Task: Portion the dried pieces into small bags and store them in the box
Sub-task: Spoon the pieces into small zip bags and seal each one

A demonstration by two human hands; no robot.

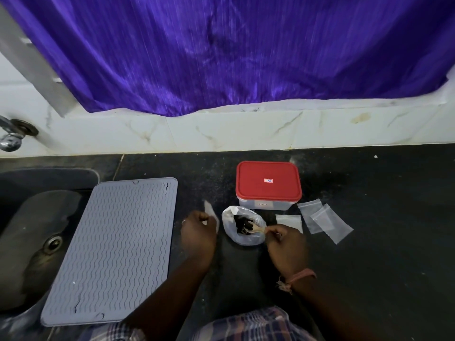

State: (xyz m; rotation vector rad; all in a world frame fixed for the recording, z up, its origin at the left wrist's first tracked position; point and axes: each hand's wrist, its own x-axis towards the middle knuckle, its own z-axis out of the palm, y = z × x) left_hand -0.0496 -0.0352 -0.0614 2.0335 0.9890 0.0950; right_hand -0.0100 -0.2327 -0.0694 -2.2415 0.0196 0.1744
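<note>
While your right hand [286, 244] dips a wooden spoon [256, 229] into the bag of dried pieces [242, 227], your left hand's [198, 233] fingers pinch a small bag [211, 214].

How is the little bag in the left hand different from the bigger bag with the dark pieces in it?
The small bag is flat, looks empty and is pinched up off the counter by the left hand. The big bag sits on the counter, open at the top and bulging with dark dried pieces, a spoon dipped in. Both are clear plastic.

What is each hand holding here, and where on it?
The left hand pinches a small clear bag at its lower end. The right hand holds a wooden spoon by its handle end, bowl in the open bag.
</note>
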